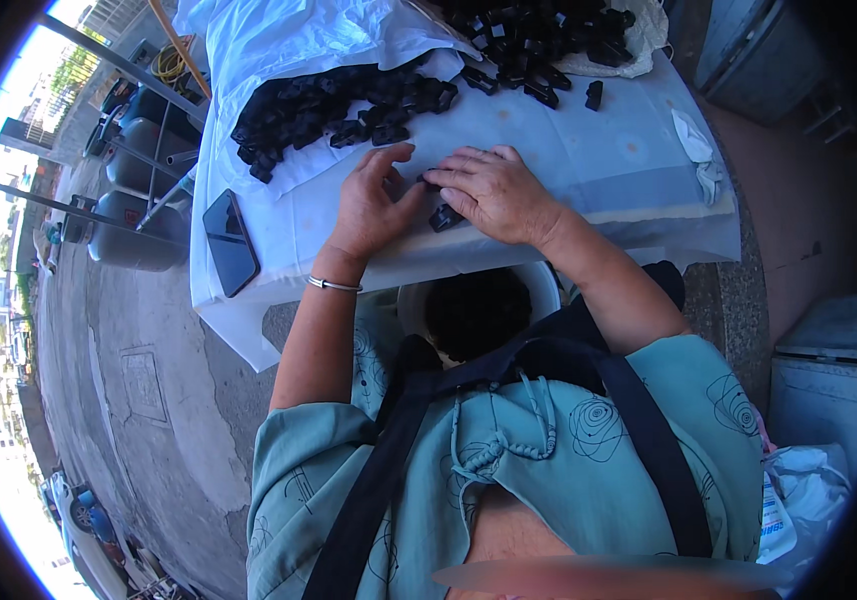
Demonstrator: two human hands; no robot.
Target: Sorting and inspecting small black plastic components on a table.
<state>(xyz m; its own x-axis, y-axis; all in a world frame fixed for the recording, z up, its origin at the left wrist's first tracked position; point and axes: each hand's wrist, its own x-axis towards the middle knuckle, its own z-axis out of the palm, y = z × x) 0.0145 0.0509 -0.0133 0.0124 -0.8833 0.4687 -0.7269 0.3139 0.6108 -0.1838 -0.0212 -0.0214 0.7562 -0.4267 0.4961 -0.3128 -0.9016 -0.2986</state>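
Both hands meet over the white-covered table near its front edge. My left hand (371, 205) has its thumb and fingers curved and apart, the thumb close to the fingertips of the right. My right hand (501, 195) reaches in from the right, its fingers closed over a small black plastic part, mostly hidden under them. Another black plastic part (446, 218) lies just below the right thumb. Beyond the left hand spreads a heap of similar black parts (299, 110) on a white plastic bag (279, 45).
More black parts (539, 40) pile up at the back right beside a pale sack (649, 40). A phone (232, 243) lies at the table's left edge, a white glove (701, 150) at the right. Below the front edge stands a white bucket (552, 290) with dark contents.
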